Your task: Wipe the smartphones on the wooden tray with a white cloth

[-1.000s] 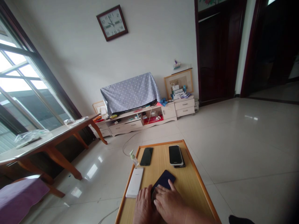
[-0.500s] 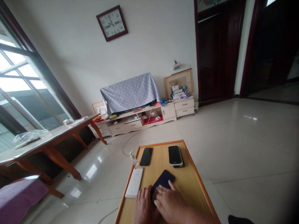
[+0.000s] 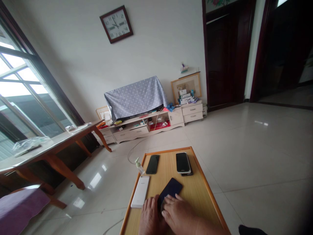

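Observation:
A dark blue smartphone [image 3: 174, 187] lies slanted on the small wooden table, its lower end between my hands. My left hand [image 3: 149, 213] rests at the phone's lower left edge and appears to grip it, the thumb hidden. Across the phone's lower part lies my right hand [image 3: 178, 210], fingers bent and pressed down. A small greyish bit shows under its fingertips, too covered to name. To the left is a white smartphone [image 3: 140, 192], back up. Farther off lie a black smartphone [image 3: 153, 164] and a short stack of phones [image 3: 183, 163].
A clear pump bottle [image 3: 140, 167] stands at the left edge of the wooden table [image 3: 195, 195]. A long table [image 3: 56, 143] is by the window, with a purple-covered seat [image 3: 22, 209] below. A cloth-draped TV cabinet [image 3: 137, 98] lines the wall.
The raised finger of my right hand has come down and in a little over the phone. My left hand and the phone look unmoved.

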Motion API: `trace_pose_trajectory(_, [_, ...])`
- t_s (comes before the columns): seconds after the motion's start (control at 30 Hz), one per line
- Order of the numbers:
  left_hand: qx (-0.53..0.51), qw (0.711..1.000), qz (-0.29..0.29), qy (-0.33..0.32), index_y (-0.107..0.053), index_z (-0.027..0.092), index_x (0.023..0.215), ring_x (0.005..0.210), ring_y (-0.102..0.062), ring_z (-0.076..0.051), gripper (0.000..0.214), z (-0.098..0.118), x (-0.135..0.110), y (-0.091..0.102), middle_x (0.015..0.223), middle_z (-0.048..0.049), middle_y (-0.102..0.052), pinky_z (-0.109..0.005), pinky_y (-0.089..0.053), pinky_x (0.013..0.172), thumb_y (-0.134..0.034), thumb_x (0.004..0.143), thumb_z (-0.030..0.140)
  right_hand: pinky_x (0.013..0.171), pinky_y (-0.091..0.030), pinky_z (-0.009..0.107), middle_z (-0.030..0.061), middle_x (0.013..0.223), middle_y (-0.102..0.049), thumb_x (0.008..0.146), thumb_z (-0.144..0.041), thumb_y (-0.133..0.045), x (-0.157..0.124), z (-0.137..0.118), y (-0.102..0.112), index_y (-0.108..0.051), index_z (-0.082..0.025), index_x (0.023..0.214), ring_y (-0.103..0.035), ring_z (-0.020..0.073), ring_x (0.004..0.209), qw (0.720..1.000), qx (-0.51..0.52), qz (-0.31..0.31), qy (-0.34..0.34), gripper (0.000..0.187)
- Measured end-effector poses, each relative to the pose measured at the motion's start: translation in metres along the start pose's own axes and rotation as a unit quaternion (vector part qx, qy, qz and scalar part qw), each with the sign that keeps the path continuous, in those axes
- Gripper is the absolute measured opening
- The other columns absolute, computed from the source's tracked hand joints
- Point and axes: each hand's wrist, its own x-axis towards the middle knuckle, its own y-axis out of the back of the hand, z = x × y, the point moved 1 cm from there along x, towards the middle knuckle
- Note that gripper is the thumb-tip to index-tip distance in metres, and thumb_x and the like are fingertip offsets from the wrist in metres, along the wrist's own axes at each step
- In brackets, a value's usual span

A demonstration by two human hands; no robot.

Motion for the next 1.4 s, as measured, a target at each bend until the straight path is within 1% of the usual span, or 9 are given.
trace_pose_trajectory(0.17, [-0.03, 0.999, 0.019, -0.004, -0.054, 0.021, 0.132, 0.112, -0.059, -0.029, 0.058, 0.008, 0.001, 0.007, 0.12, -0.0116, -0.064, -0.046, -0.046, 0.102, -0.061, 0.081, 0.046, 0.118, -0.03, 0.049, 0.0134, 0.144, -0.057, 0.103, -0.034, -0.034, 0.002, 0.019, 0.004, -0.065, -0.018, 0.131, -0.05, 0.0299, 0.135, 0.994, -0.017, 0.048, -0.094, 0.045])
trace_pose_trajectory(0.4, [-0.027, 0.999, -0.035, 0.023, -0.053, 0.019, 0.133, 0.113, -0.057, -0.027, 0.064, 0.012, 0.002, 0.013, 0.118, -0.0106, -0.063, -0.045, -0.04, 0.107, -0.058, 0.069, 0.021, 0.118, -0.03, 0.047, 0.0132, 0.144, -0.057, 0.099, -0.038, -0.043, -0.006, -0.008, -0.006, -0.066, -0.018, 0.13, -0.049, 0.0312, 0.136, 0.999, 0.035, -0.014, -0.035, 0.043])
trace_pose_trajectory(0.57, [-0.043, 0.999, 0.003, 0.015, -0.056, 0.021, 0.13, 0.111, -0.058, -0.028, 0.055, 0.017, 0.002, 0.018, 0.118, -0.011, -0.063, -0.045, -0.043, 0.103, -0.062, 0.08, 0.042, 0.116, -0.034, 0.044, 0.0125, 0.134, -0.065, 0.103, -0.032, -0.034, -0.004, 0.014, 0.012, -0.071, -0.02, 0.122, -0.056, 0.0272, 0.13, 0.995, -0.002, 0.051, -0.082, 0.044])
trace_pose_trajectory(0.67, [-0.048, 0.999, 0.007, 0.017, -0.057, 0.022, 0.129, 0.11, -0.058, -0.028, 0.055, 0.018, 0.002, 0.02, 0.118, -0.0109, -0.063, -0.045, -0.044, 0.102, -0.064, 0.079, 0.044, 0.116, -0.033, 0.044, 0.0145, 0.135, -0.064, 0.103, -0.034, -0.037, -0.003, 0.022, 0.012, -0.069, -0.017, 0.126, -0.054, 0.0282, 0.132, 0.991, -0.016, 0.072, -0.116, 0.043])
trace_pose_trajectory(0.8, [-0.05, 0.998, -0.02, 0.029, -0.058, 0.022, 0.128, 0.111, -0.057, -0.028, 0.052, 0.021, 0.003, 0.023, 0.117, -0.0098, -0.063, -0.044, -0.043, 0.102, -0.062, 0.08, 0.044, 0.118, -0.031, 0.046, 0.017, 0.141, -0.059, 0.101, -0.036, -0.041, -0.01, 0.01, -0.006, -0.065, -0.014, 0.132, -0.05, 0.0313, 0.135, 0.996, -0.015, 0.056, -0.075, 0.045])
trace_pose_trajectory(0.9, [-0.045, 0.998, -0.033, 0.034, -0.057, 0.022, 0.128, 0.113, -0.057, -0.028, 0.054, 0.022, 0.003, 0.024, 0.117, -0.0095, -0.062, -0.044, -0.042, 0.104, -0.062, 0.079, 0.043, 0.117, -0.031, 0.043, 0.0139, 0.137, -0.063, 0.102, -0.034, -0.038, -0.012, 0.006, -0.007, -0.069, -0.017, 0.125, -0.054, 0.0284, 0.132, 0.998, 0.005, 0.046, -0.048, 0.042])
trace_pose_trajectory(1.1, [-0.041, 0.998, -0.017, 0.033, -0.056, 0.022, 0.13, 0.116, -0.055, -0.029, 0.054, 0.02, 0.003, 0.021, 0.121, -0.0102, -0.061, -0.045, -0.04, 0.106, -0.061, 0.081, 0.044, 0.114, -0.034, 0.039, 0.0096, 0.124, -0.071, 0.102, -0.029, -0.037, -0.002, 0.03, 0.02, -0.073, -0.022, 0.113, -0.06, 0.0234, 0.122, 0.989, 0.003, 0.084, -0.122, 0.039])
trace_pose_trajectory(1.3, [-0.045, 0.998, -0.011, 0.032, -0.056, 0.022, 0.129, 0.114, -0.056, -0.028, 0.053, 0.019, 0.001, 0.019, 0.118, -0.0098, -0.061, -0.045, -0.041, 0.105, -0.061, 0.082, 0.045, 0.115, -0.032, 0.039, 0.0116, 0.132, -0.066, 0.099, -0.03, -0.04, -0.009, 0.016, 0.003, -0.071, -0.02, 0.118, -0.056, 0.0257, 0.128, 0.992, 0.015, 0.061, -0.107, 0.038])
trace_pose_trajectory(1.4, [-0.047, 0.998, -0.013, 0.033, -0.055, 0.022, 0.13, 0.116, -0.056, -0.029, 0.053, 0.019, 0.001, 0.02, 0.12, -0.0103, -0.061, -0.046, -0.041, 0.106, -0.06, 0.083, 0.045, 0.115, -0.032, 0.038, 0.011, 0.133, -0.066, 0.1, -0.03, -0.039, -0.011, 0.018, 0.004, -0.072, -0.021, 0.118, -0.056, 0.0245, 0.128, 0.993, 0.023, 0.057, -0.099, 0.038])
